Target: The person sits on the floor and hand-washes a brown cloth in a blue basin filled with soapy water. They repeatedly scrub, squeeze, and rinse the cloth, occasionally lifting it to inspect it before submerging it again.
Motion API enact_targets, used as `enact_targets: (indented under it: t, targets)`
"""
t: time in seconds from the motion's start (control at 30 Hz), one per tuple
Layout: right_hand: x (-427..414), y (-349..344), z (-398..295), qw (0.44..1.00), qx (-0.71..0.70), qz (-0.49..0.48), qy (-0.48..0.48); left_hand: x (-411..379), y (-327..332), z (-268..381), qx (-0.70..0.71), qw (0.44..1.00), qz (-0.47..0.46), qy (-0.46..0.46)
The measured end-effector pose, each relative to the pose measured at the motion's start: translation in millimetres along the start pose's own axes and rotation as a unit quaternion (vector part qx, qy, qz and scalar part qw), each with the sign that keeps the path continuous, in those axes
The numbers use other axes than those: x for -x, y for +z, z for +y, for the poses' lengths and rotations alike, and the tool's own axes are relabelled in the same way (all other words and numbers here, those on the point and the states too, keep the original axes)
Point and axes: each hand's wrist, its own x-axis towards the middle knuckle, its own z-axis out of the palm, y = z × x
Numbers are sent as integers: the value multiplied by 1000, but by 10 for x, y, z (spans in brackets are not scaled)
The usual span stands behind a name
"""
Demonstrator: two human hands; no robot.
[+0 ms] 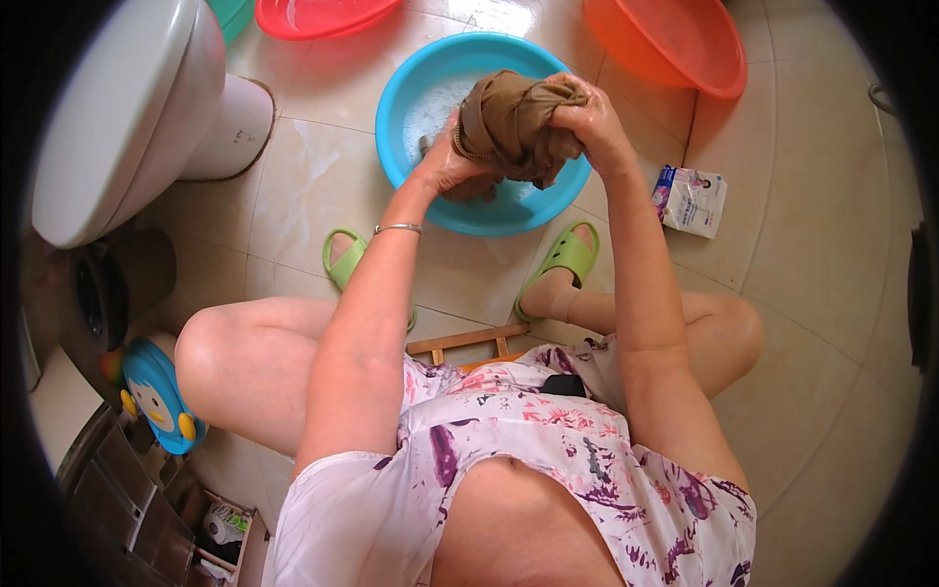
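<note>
A wet, bunched brown garment with a zipper along its left part is held up over a blue plastic basin. My left hand grips its left side from below, with most of the fingers hidden behind the cloth. On the right, my right hand is closed around the gathered upper end. Sudsy water shows in the basin, and more brown cloth hangs low beneath my left hand.
A toilet stands at left, with a dark bin near it. Red and orange basins lie beyond the blue one. A printed packet rests on the tiles at right. Green slippers flank a wooden stool.
</note>
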Motion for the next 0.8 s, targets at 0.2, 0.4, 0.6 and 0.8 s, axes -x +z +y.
enact_targets:
  t: [0.2,0.4,0.6,0.8]
  targets:
    - [-297,-62,239,990,-83,106,46,94,-36,-53,268,956,26,-114]
    - [-163,192,637,996,8,61,59,85,294,-427,96,993,61,13]
    - [11,613,1200,892,441,-13,-97,138,455,-196,-266,923,-115,-254]
    - [-14,683,1809,855,504,-2,-122,318,555,-399,-504,850,14,-154]
